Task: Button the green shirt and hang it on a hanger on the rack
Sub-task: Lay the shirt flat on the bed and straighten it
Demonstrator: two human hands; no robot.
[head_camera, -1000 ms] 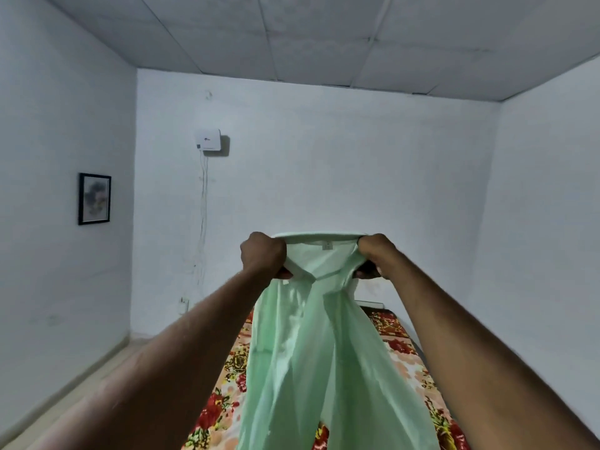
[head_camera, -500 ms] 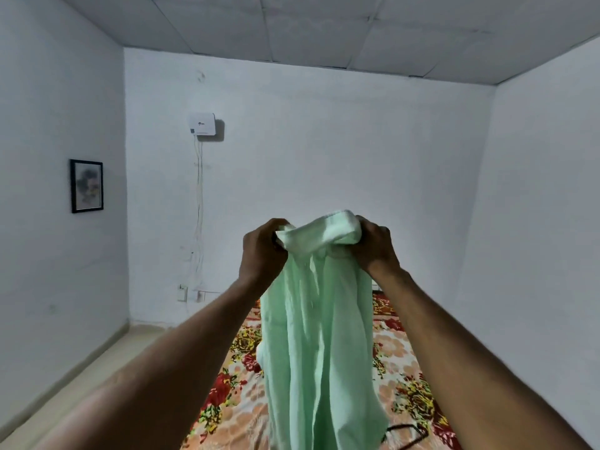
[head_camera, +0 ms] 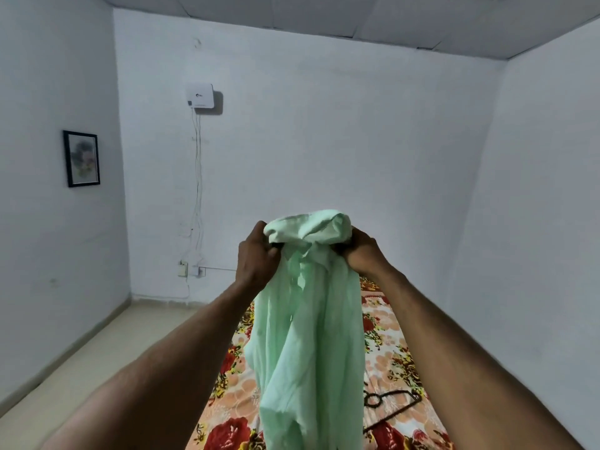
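The pale green shirt (head_camera: pixel 308 336) hangs in the air in front of me, its collar bunched at the top and its body falling in loose folds. My left hand (head_camera: pixel 256 258) grips the left side of the collar and my right hand (head_camera: pixel 365 251) grips the right side, both at chest height and close together. A dark hanger (head_camera: pixel 389 407) lies flat on the bed to the right of the shirt, partly hidden by my right forearm. No rack is in view.
A bed with a red and orange floral sheet (head_camera: pixel 386 339) runs below the shirt along the right wall. Bare floor (head_camera: pixel 97 368) lies to the left. A framed picture (head_camera: pixel 81 158) and a white wall box (head_camera: pixel 200 95) with cables hang on the walls.
My hands have come closer together, bunching the collar that was stretched wide a second ago. The view has tilted down, so more of the bed and the hanger shows.
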